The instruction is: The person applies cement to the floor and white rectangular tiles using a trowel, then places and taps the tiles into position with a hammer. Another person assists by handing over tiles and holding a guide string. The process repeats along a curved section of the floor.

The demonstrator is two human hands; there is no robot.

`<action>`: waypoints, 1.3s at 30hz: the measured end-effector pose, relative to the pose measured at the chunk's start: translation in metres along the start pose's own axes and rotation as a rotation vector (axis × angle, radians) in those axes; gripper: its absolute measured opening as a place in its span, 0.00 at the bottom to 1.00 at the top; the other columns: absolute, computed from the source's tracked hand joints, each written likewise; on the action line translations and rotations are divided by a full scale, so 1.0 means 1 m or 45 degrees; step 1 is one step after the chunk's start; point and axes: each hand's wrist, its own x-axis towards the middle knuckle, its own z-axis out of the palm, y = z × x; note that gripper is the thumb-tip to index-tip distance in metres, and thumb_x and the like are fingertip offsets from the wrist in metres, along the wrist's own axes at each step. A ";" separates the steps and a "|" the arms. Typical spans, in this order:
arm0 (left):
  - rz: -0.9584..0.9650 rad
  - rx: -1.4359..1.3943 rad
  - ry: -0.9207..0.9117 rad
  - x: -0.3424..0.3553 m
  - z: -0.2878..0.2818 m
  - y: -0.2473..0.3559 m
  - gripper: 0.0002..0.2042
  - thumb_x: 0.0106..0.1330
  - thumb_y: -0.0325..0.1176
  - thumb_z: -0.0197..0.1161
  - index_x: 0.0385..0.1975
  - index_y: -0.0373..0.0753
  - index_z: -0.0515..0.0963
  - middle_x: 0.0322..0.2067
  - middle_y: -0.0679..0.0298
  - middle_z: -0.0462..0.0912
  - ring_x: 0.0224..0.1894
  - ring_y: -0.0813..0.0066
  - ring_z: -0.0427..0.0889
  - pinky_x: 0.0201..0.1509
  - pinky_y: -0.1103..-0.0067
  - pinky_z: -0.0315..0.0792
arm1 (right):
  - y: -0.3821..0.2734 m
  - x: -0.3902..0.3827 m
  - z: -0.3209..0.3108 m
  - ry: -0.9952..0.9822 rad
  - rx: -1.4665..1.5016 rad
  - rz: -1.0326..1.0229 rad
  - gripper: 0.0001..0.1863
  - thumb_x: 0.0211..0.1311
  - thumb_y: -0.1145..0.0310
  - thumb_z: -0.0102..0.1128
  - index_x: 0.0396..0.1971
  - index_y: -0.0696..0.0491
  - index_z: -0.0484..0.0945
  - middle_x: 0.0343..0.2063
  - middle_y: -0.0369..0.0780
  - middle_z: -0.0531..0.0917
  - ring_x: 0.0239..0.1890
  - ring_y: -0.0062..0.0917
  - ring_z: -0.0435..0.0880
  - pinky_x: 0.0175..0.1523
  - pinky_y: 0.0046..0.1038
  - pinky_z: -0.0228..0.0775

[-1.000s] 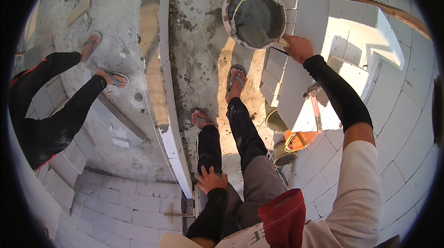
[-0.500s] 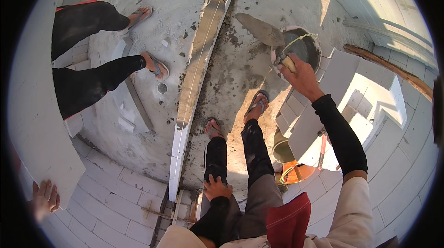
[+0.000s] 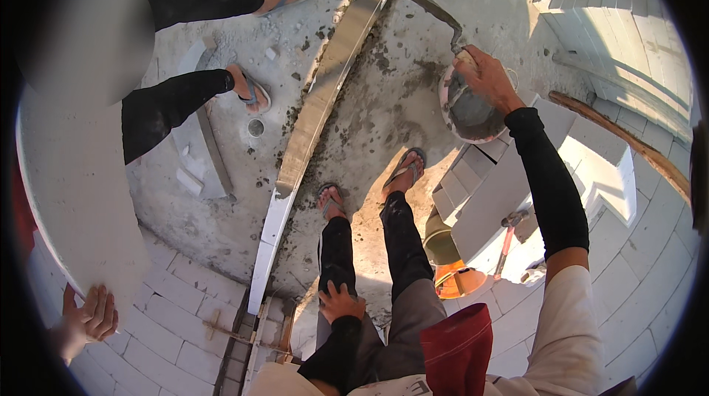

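Head view, looking straight down. The largest thing is the big pale flat building block (image 3: pixel 70 197) filling the left of the frame, carried by another person whose hand (image 3: pixel 92 313) grips its lower edge at lower left; that person's black-trousered legs and sandalled feet stand at upper left. Next in size is the long grey-white course of blocks with mortar on top (image 3: pixel 317 108), running from the top centre down to the lower centre. Stacked white blocks (image 3: pixel 509 189) fill the right of the frame, with a hammer and an orange bucket (image 3: pixel 458 281) just below them.

Right of centre, toward the top, sits the round pan of wet grey mortar (image 3: pixel 473 112). The right hand (image 3: pixel 487 78) is closed around the handle of a mortar-caked steel trowel (image 3: pixel 436 16), whose blade reaches out toward the top centre, above the course; the handle itself is hidden in the fist.

The left hand (image 3: pixel 341 301), at lower centre, lies flat and spread on the person's own left thigh, holding nothing.

The loaded trowel will likely feel front-heavy, the metal stiff, the mortar soft and apt to slide off if tilted; the handle is the sensible place to hold.
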 end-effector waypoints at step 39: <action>0.221 0.165 0.071 0.025 -0.044 -0.018 0.31 0.55 0.49 0.72 0.61 0.48 0.81 0.71 0.59 0.69 0.69 0.46 0.69 0.63 0.48 0.75 | 0.019 -0.286 0.013 0.175 0.209 0.903 0.23 0.71 0.54 0.60 0.52 0.58 0.79 0.34 0.55 0.88 0.36 0.55 0.88 0.44 0.50 0.78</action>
